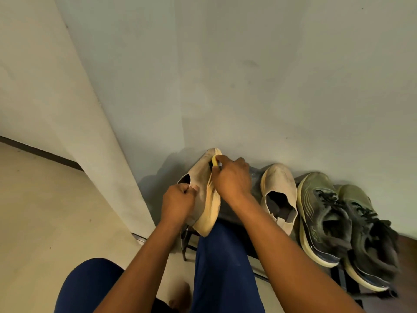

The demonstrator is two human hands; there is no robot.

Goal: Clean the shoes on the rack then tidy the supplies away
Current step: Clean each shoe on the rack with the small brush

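Hands: left (177, 203) grips shoe (200, 188), right (232, 177) presses brush (215, 162).

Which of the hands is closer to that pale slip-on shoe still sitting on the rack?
The right hand. It grips a yellow brush just left of the slip-on shoe. The left hand is farther left, gripping the collar of the held shoe.

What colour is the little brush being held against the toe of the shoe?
Yellow with dark bristles; the brush shows in the head view, in the right hand.
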